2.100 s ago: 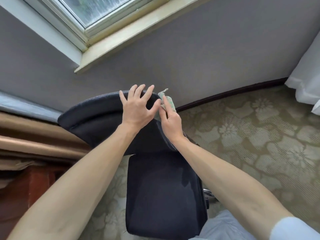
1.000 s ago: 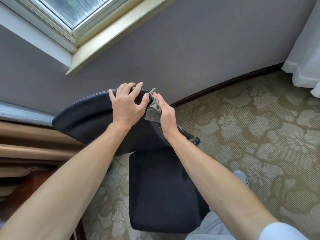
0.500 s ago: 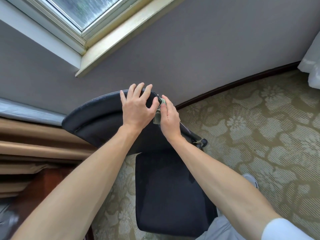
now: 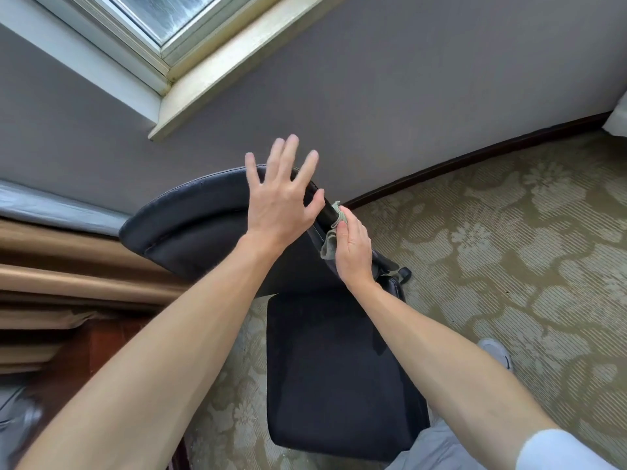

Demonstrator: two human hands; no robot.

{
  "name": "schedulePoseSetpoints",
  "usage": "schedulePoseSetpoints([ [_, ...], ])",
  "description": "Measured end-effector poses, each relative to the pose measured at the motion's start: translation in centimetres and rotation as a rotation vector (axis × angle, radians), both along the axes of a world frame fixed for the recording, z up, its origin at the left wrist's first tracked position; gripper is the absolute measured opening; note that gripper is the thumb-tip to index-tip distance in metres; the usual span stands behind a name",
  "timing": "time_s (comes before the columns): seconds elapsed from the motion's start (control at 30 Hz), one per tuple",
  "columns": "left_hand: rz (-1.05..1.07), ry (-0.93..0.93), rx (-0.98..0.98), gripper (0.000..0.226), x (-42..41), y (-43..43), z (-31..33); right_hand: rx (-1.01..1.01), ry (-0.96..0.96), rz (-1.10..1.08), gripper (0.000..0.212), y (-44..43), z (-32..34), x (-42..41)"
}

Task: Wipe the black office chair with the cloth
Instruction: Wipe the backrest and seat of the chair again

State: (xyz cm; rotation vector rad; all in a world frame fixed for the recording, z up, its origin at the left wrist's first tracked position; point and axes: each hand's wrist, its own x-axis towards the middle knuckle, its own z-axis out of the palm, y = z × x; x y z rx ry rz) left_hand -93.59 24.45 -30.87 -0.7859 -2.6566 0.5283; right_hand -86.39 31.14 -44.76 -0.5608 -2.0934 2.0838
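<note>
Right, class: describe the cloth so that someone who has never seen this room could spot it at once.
Find the black office chair by the grey wall under the window. On the right edge of its backrest, the right hand holds something against the dark edge. That is the cloth: a small, crumpled rag, the only grey-green thing against the black chair.

Head-worn camera looks down, seemingly close above the chair (image 4: 332, 374).
</note>
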Motion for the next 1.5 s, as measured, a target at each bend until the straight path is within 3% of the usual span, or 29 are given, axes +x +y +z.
schedulePoseSetpoints([
  [0.1, 0.190, 0.014, 0.041, 0.074, 0.0, -0.3, -0.3, -0.068, -0.006, -0.022, 0.040, 0.0, 1.3, -0.6],
  [0.43, 0.141, 0.133, 0.162, 0.057, 0.1, 0.0, -1.6, -0.073, 0.137, -0.075, 0.044, -1.1, 2.3, -2.1],
  [0.63, 0.182, 0.175, 0.167, 0.054, 0.0, 0.2, -2.1, -0.125, -0.050, -0.078, 0.046, -0.9, -3.8, -0.5],
  [0.8, 0.169, 0.143, 0.138, 0.060, 0.1, -0.2, -2.0, -0.244, -0.092, -0.134, 0.054, -1.5, -2.7, -1.4],
  [0.97, 0.089, 0.066, 0.049, 0.065, 0.2, -0.9, -1.5, -0.262, 0.015, -0.134, 0.046, -1.7, 0.0, -2.7],
  [1.17, -0.113, 0.011, -0.147, 0.040, 1.0, 0.0, -1.9, -0.189, 0.132, -0.133, 0.041, -2.0, -0.7, -2.9],
  [1.37, -0.161, -0.056, -0.427, 0.034, 1.7, -0.2, -4.1, -0.047, -0.008, -0.028, 0.045, -1.2, -6.5, -2.0],
  [1.5, -0.128, -0.104, -0.552, 0.035, 1.8, 0.3, -5.4, -0.063, -0.083, 0.026, 0.045, -1.2, -9.2, -2.1],
])
